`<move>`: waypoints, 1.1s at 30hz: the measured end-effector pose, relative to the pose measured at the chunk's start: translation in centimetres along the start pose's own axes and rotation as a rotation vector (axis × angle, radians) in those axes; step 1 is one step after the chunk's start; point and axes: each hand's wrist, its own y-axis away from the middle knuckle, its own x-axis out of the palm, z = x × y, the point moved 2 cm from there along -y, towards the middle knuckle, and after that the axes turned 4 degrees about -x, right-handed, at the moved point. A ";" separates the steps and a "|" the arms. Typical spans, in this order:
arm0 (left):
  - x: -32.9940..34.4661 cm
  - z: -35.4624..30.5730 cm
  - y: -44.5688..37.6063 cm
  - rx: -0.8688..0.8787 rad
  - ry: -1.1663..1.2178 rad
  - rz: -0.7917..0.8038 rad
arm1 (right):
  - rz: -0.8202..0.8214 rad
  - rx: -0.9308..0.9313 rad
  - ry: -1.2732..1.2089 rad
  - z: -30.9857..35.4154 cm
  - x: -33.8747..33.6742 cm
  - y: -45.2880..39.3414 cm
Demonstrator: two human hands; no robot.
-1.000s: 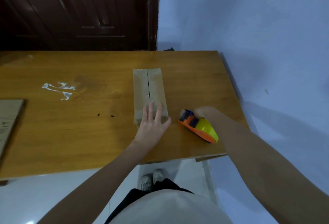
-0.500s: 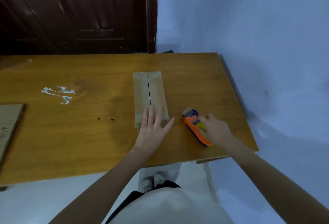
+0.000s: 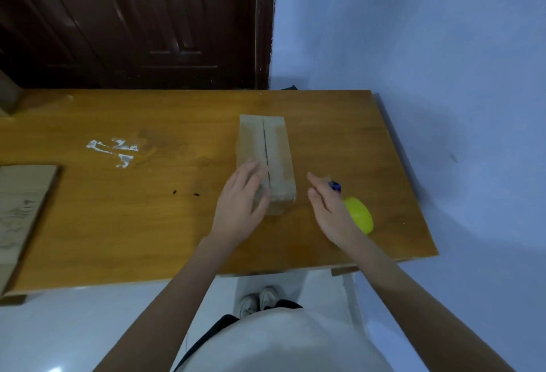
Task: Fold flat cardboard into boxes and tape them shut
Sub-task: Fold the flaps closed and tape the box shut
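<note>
A long narrow cardboard box (image 3: pixel 276 147) lies on the wooden table (image 3: pixel 147 224), its two top flaps meeting in a dark seam down the middle. My left hand (image 3: pixel 243 204) rests on the box's near left corner with fingers spread, thumb against the near end. My right hand (image 3: pixel 328 209) hovers just right of the box, fingers straight, holding nothing. Behind it lies the tape dispenser (image 3: pixel 359 215), its yellow body and a bit of blue tip showing; the rest is hidden by my hand.
Flat cardboard (image 3: pixel 20 212) lies at the table's left edge. White marks (image 3: pixel 113 150) stain the tabletop left of the box. A dark wooden door (image 3: pixel 133 17) stands behind the table, a blue wall (image 3: pixel 428 46) to the right. The table's right edge is close to the dispenser.
My right hand has left the tape dispenser and moved left toward the box. My left hand has slid from the box's near end to its near left corner.
</note>
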 end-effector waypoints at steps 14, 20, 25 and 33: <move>0.7 3.8 4.3 -0.734 1.015 0.156 | 0.094 0.069 -0.540 0.3 5.2 -0.7; -0.4 5.1 4.0 -0.639 0.883 0.190 | -0.004 0.023 -0.496 -1.3 3.1 -1.6; -0.4 5.4 3.5 -0.507 0.606 0.183 | -0.012 -0.047 -0.407 -1.1 2.5 -1.8; -0.4 5.9 3.2 -0.472 0.488 0.176 | -0.061 -0.060 -0.393 -1.4 2.0 -2.0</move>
